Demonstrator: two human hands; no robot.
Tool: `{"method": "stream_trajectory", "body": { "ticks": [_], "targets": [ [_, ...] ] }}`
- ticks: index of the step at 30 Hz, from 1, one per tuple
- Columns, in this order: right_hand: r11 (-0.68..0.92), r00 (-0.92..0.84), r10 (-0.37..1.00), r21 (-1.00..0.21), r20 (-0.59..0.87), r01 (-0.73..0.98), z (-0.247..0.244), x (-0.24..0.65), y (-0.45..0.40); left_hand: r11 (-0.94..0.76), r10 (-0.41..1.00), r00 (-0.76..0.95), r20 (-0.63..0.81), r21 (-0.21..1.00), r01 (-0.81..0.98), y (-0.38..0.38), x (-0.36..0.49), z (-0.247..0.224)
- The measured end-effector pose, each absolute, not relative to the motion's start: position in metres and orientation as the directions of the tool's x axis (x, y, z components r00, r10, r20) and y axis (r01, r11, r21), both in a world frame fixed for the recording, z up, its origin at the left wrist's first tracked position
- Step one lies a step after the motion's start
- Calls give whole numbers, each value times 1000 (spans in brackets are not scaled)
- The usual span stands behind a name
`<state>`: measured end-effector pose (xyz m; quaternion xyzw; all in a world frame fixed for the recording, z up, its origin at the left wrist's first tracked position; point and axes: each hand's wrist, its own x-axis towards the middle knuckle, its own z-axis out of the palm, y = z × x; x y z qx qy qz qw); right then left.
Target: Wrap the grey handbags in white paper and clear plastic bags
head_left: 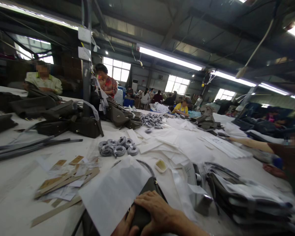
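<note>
A dark olive handbag (pixel 144 213) is right in front of me at the bottom of the view, its thin strap looping up behind it. Over its left part lies a white paper sheet (pixel 115 193), tilted and covering much of the bag. My right hand (pixel 159 211) curls over the bag's dark surface, fingers bent and thumb on the near side. Lower and to the left, my left hand (pixel 125 226) grips the bag beside the paper's edge; the frame's bottom cuts it off.
Cardboard strips and tags (pixel 66 180) lie left. Beyond are wrapped strap coils (pixel 119 146), white sheets (pixel 167 147) and a small tray (pixel 160 166). Stacked bags (pixel 250 196) sit right, near a co-worker's arm (pixel 253 144). More handbags (pixel 86 126) surround a post (pixel 86 72).
</note>
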<state>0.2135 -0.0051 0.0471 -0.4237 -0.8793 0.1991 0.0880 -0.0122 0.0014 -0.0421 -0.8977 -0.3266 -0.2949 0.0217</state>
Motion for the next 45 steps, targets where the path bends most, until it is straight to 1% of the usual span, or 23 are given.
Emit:
{"method": "stream_trajectory", "body": {
  "ticks": [2, 4, 8, 9, 10, 11, 13, 14, 15, 16, 17, 19, 22, 24, 28, 31, 34, 36, 39, 41, 43, 44, 45],
  "targets": [
    [513, -601, 797, -463, -56, 723, 56, 211, -3, -768, 576, 562, 593, 157, 621, 5, -10, -55],
    [468, -563, 822, -467, -81, 750, 63, 202, -1, -757, 564, 527, 636, 142, 638, 4, -9, -62],
    [387, -489, 867, -492, -93, 780, 76, 183, 7, -771, 511, 504, 696, 112, 627, 1, -11, -58],
    [372, -470, 877, -480, -99, 795, 80, 181, 10, -776, 495, 504, 708, 98, 623, 1, -11, -57],
    [364, -446, 890, -439, -96, 822, 83, 179, 13, -777, 478, 503, 720, 79, 625, 2, -12, -57],
    [366, -422, 903, -367, -81, 855, 87, 179, 16, -774, 465, 506, 727, 56, 631, 4, -12, -57],
    [405, -413, 911, -177, -7, 897, 92, 179, 24, -763, 451, 526, 721, 5, 647, 7, -14, -61],
    [437, -437, 899, -99, 28, 894, 92, 180, 28, -759, 445, 544, 712, -23, 651, 9, -15, -64],
    [480, -478, 877, -51, 46, 876, 91, 181, 32, -755, 440, 563, 699, -52, 654, 10, -16, -67],
    [530, -528, 848, -33, 48, 847, 88, 181, 36, -750, 437, 578, 689, -76, 657, 11, -17, -70],
    [580, -578, 815, -42, 39, 814, 84, 181, 41, -746, 433, 587, 684, -95, 660, 12, -17, -71],
    [633, -635, 772, -110, 18, 766, 70, 180, 50, -743, 423, 589, 689, -108, 660, 12, -16, -72],
    [607, -622, 783, -244, 18, 757, 48, 177, 65, -741, 400, 531, 747, -78, 667, 8, -12, -63],
    [569, -591, 806, -313, 29, 760, 39, 176, 71, -721, 419, 493, 763, -50, 691, 2, -9, -51],
    [550, -605, 796, -402, -13, 732, 39, 182, 73, -696, 544, 543, 640, -18, 718, -10, -6, -28],
    [544, -598, 802, -390, -20, 743, 41, 183, 72, -689, 611, 549, 571, 42, 724, -14, -4, -24],
    [498, -517, 855, -345, 43, 795, 39, 176, 71, -694, 633, 541, 555, 96, 713, -13, -5, -27],
    [479, -475, 875, -310, 95, 821, 43, 171, 71, -706, 625, 544, 560, 107, 700, -13, -5, -29],
    [476, -447, 879, -259, 164, 841, 66, 171, 63, -718, 614, 545, 571, 116, 687, -13, -6, -28],
    [475, -426, 869, -176, 253, 862, 93, 175, 50, -717, 617, 537, 575, 130, 685, -14, -6, -27],
    [462, -417, 821, -25, 391, 886, 120, 176, 31, -715, 625, 529, 575, 149, 683, -15, -6, -26],
    [456, -424, 792, 36, 439, 889, 130, 175, 20, -716, 627, 525, 576, 159, 680, -15, -6, -25],
    [459, -440, 773, 76, 458, 885, 135, 173, 9, -719, 627, 522, 578, 171, 674, -16, -6, -24]
  ]
}}
